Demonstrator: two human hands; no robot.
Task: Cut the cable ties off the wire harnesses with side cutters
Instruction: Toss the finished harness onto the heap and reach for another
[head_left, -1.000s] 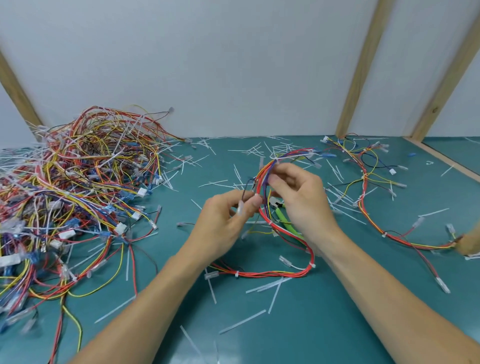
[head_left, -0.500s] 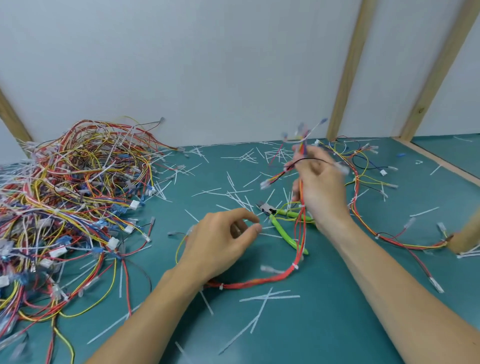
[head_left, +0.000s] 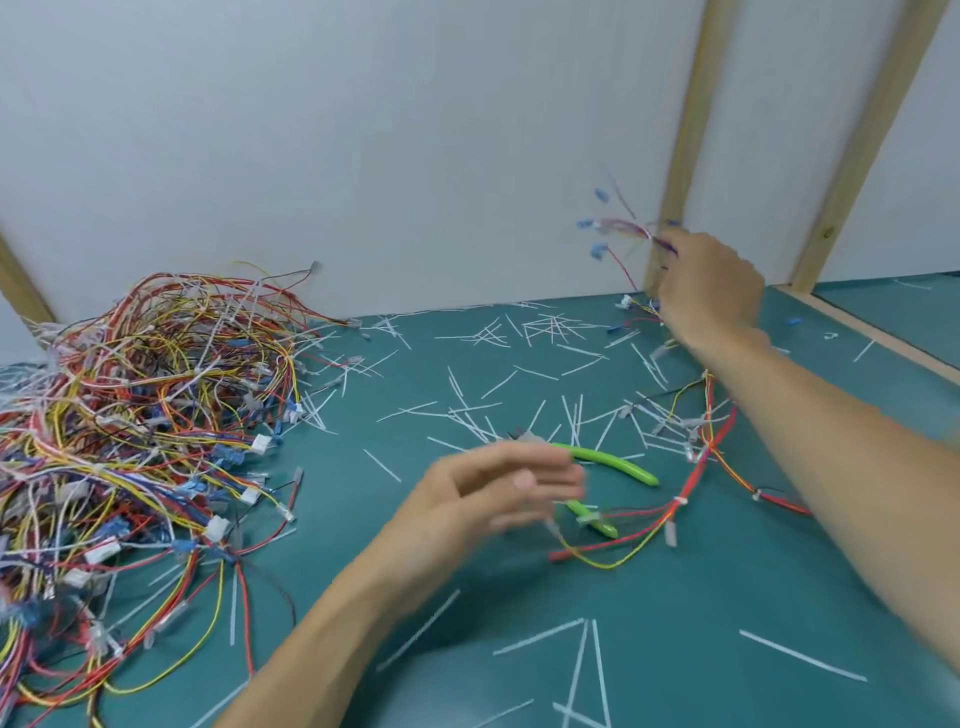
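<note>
My right hand (head_left: 709, 288) is raised at the far right near a wooden post and grips one end of a wire harness (head_left: 696, 467). Blurred wire ends with blue connectors (head_left: 602, 228) stick out above the fist, while red and yellow wires trail down to the mat and loop toward the middle. The green-handled side cutters (head_left: 610, 462) lie on the mat, partly under the harness. My left hand (head_left: 493, 493) hovers blurred just left of the cutters, fingers extended and relaxed, holding nothing.
A big tangled pile of wire harnesses (head_left: 145, 426) fills the left of the teal mat (head_left: 701, 597). Several cut white cable-tie strips (head_left: 519, 374) litter the mat. Wooden posts (head_left: 680, 156) stand against the white back wall; a wooden rail (head_left: 883, 338) bounds the right.
My right hand has swung up and to the far right, dragging the harness with it. My left hand has opened and shifted right toward the cutters.
</note>
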